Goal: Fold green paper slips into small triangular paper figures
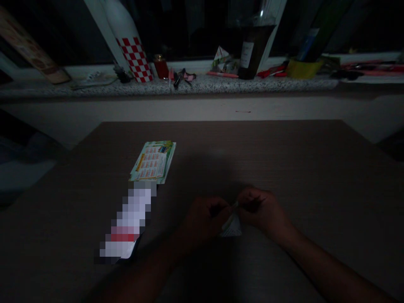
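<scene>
Close together, the left hand [210, 219] and right hand [265, 212] pinch a small, apparently folded paper [232, 228] over the dim surface [284, 155]; uneven pulling could tear it. A phone [131, 221] lies to its left, printed cards [152, 163] beyond.

bare tabletop [303, 155] stretches beyond and to the right of the right hand [265, 212], open as far as the pale wall [189, 110]. left of the left hand [205, 216], a lit phone [131, 219] and printed cards [153, 162] lie almost end to end, obstructing a low sweep. a small paper piece [232, 228] bars the narrow gap between the fingertips; clutter lines the sill [202, 87] behind.
</scene>
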Available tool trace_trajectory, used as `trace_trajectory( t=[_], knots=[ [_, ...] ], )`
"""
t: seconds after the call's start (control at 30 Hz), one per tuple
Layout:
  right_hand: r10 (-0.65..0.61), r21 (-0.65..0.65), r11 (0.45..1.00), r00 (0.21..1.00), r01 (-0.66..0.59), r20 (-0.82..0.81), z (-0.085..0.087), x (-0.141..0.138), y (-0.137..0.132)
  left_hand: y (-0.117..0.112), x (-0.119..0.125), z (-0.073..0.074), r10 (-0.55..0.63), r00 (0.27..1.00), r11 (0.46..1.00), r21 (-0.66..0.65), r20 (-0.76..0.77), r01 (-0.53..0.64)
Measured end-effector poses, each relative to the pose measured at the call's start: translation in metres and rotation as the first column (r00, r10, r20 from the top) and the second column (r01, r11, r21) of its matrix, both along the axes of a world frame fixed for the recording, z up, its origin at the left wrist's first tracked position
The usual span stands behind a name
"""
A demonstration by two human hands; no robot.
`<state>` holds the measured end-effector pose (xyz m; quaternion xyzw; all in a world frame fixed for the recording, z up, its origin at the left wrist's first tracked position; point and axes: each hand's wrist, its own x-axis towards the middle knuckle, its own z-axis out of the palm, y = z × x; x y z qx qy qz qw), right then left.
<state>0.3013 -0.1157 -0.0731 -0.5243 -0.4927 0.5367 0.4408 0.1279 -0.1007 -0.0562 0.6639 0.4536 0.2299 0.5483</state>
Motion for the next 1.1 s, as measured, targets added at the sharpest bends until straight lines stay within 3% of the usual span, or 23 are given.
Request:
trace_trajectory(
  t=[0.23,0.4,0.53,0.63,0.73,0.9,1.1],
  knots=[
    [0.021,-0.029,0.999,0.997,-0.023,-0.077,-0.005,0.002,0.0,0.0,0.001,0.003,0.003,1.0,1.0,0.002,-0.024,-0.003],
    [0.018,0.01,1.0,0.998,-0.017,-0.065,-0.003,0.004,-0.001,0.004,-0.001,0.0,-0.006,0.999,0.998,-0.06,0.044,0.009],
    [-0.064,0.048,0.997,0.996,0.067,-0.054,0.002,0.007,0.001,0.01,-0.009,-0.001,-0.021,0.992,0.989,-0.142,0.127,0.039],
    [-0.16,0.072,0.984,0.985,0.165,-0.071,0.005,0.01,0.002,0.013,-0.013,0.001,-0.059,0.994,0.979,-0.189,0.097,0.076],
    [-0.221,0.101,0.969,0.974,0.226,-0.057,0.007,0.013,0.003,0.013,-0.015,0.004,-0.066,0.998,0.988,-0.143,-0.023,0.062],
    [-0.244,0.176,0.956,0.969,0.234,0.037,0.009,0.013,0.001,0.013,-0.014,0.01,0.001,0.986,0.997,0.08,-0.166,0.013],
    [-0.242,0.241,0.946,0.967,0.218,0.074,0.005,0.013,0.001,0.014,-0.014,0.01,0.143,0.986,0.987,0.091,-0.088,-0.135]
  ],
)
